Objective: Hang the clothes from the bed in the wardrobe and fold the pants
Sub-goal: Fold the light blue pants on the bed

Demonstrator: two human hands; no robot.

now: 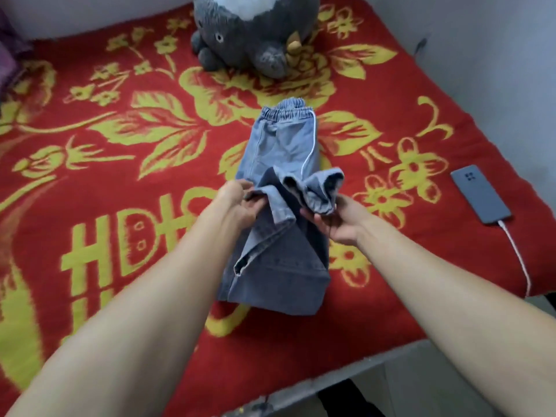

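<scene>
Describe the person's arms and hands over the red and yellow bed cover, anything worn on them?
Both forearms are bare as far as the frame shows: no sleeves or cuffs in view. The left hand and right hand wear no gloves, and no watch, bracelet or ring is visible on the wrists or on the fingers that show. Some fingers are hidden behind cloth, so rings there cannot be ruled out.

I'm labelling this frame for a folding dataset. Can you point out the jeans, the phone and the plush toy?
jeans [282, 139]: head view, on the upper panel below the elastic waistband.
phone [481, 197]: head view, on the middle of its back.
plush toy [252, 28]: head view, on its grey body.
</scene>
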